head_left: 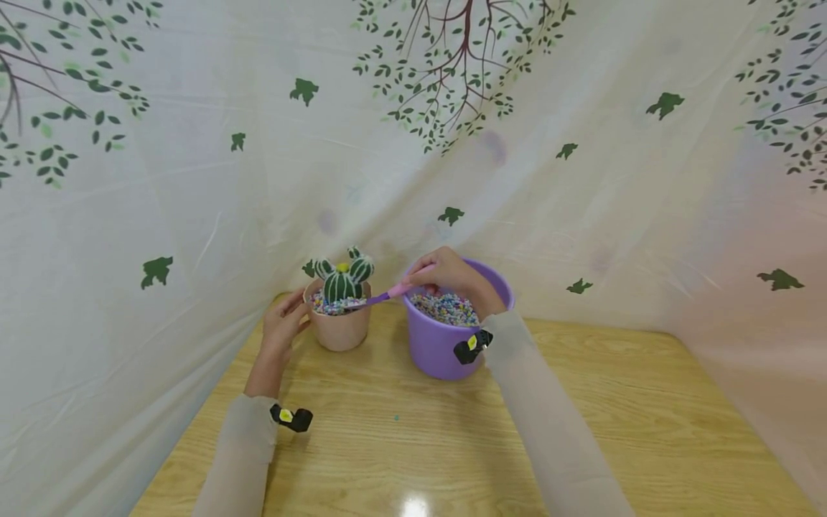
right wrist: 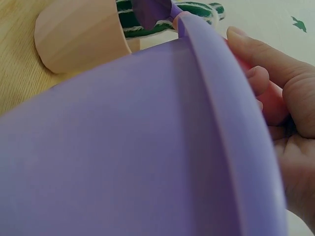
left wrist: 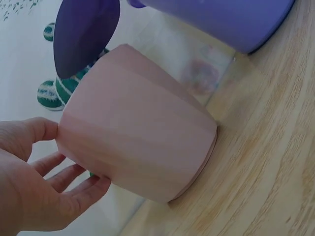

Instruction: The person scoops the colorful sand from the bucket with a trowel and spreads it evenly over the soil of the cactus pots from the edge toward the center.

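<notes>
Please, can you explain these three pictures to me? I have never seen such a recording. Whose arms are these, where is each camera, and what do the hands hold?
There is no machine here: a person works with two bare hands. The large picture comes from a camera on the person's head, looking down at a wooden table. The other two come from small cameras worn on the wrists, so they show the things very close and tilted.

On the table stand a pink pot with a toy cactus and coloured gravel, and a purple bucket that also holds coloured gravel.

The left hand holds the side of the pink pot; the left wrist view shows its thumb and fingers on the pot wall. The right hand, above the bucket, grips a small scoop with a pink handle, whose purple end reaches over the pink pot.
</notes>
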`<state>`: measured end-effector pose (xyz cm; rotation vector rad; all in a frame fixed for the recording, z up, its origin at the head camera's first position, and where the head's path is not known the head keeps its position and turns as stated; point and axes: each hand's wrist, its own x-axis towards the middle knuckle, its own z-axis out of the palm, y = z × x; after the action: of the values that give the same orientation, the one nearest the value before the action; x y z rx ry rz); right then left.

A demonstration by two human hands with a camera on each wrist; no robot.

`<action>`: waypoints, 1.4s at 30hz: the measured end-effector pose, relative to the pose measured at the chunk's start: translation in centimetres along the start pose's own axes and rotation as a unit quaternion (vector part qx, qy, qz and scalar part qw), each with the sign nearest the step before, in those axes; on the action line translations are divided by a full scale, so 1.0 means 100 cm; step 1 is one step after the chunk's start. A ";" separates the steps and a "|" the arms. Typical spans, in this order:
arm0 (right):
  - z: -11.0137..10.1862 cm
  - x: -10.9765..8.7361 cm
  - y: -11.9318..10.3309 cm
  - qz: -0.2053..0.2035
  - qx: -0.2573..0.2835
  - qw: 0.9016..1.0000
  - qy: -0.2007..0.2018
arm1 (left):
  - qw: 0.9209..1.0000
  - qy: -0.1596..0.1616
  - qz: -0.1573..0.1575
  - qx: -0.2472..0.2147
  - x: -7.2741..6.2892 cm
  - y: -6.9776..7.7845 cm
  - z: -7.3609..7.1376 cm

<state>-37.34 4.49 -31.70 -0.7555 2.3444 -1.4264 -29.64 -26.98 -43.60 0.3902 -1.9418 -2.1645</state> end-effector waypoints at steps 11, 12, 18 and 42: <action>-0.002 -0.002 0.002 0.002 0.012 1.000 -0.005 | 1.000 0.007 0.004 0.016 -0.002 -0.003 0.006; -0.003 -0.002 0.002 0.000 0.013 1.000 -0.005 | 1.000 0.008 0.003 0.016 -0.001 -0.003 0.006; -0.003 -0.002 0.002 -0.007 0.001 1.000 -0.005 | 1.000 0.004 0.002 0.004 0.001 -0.002 0.004; -0.008 -0.004 0.000 -0.021 0.002 0.999 -0.024 | 0.996 -0.021 0.007 0.091 -0.009 0.004 0.005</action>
<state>-37.39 5.33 -31.33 -0.8329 2.3011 -1.4129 -28.93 -26.27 -43.11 0.3618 -2.1663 -2.0102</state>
